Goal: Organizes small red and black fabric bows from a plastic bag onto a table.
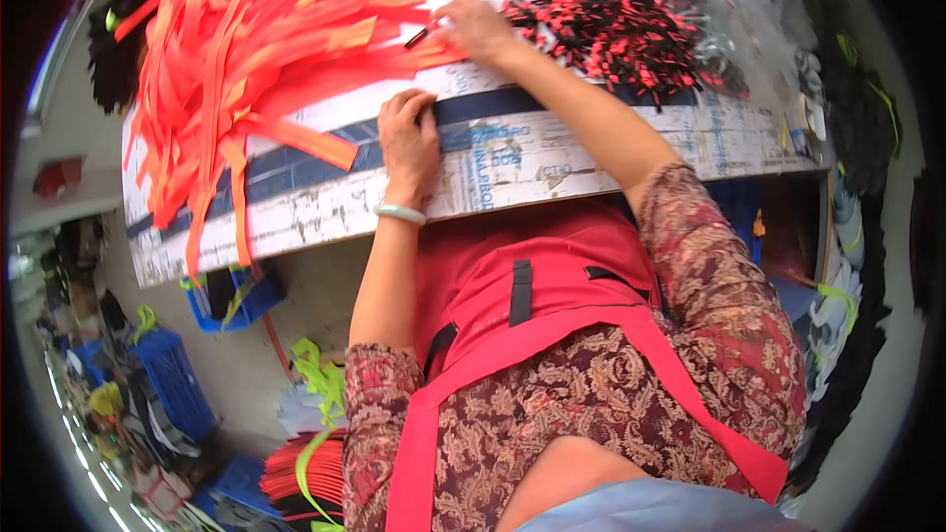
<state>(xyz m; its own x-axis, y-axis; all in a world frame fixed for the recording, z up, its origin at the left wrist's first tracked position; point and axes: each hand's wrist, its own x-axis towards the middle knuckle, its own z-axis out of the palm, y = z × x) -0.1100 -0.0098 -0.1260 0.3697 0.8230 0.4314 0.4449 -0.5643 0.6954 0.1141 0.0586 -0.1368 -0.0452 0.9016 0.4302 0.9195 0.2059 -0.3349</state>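
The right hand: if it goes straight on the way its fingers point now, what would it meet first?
The right hand points left across the board, holding a small black piece. It would probably meet the heap of orange straps first; the fingertips already lie at its edge.

Blue crates [168, 374] stand on the floor below the worn board table [552, 153], beside lime-green straps [320, 379].

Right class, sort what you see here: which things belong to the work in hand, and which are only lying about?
In use:
- right hand, fingers on a small black piece
- left hand, resting on the worn board
- orange strips
- pile of red-and-black pieces

Lying about:
- blue crates on the floor
- clear plastic bag
- green straps
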